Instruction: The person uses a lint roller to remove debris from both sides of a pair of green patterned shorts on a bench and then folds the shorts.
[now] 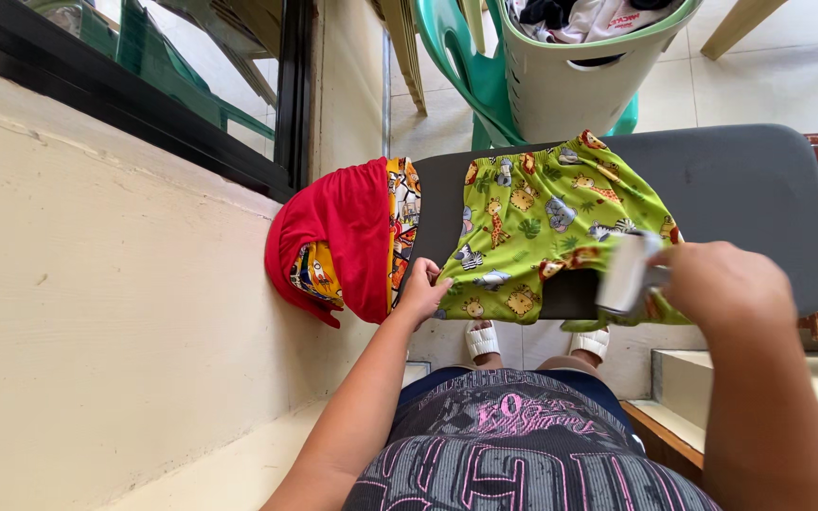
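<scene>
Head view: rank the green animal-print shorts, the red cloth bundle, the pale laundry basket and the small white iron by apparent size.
1. Green animal-print shorts.
2 and 3. Pale laundry basket and red cloth bundle look alike; the basket is cropped and farther away, so unranked.
4. Small white iron, in the right hand.

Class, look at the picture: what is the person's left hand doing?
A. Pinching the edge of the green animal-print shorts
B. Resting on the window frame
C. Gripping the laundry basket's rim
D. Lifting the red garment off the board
A: the left hand pinches the near left edge of the green animal-print shorts spread on the ironing board, beside the red garment.
</scene>
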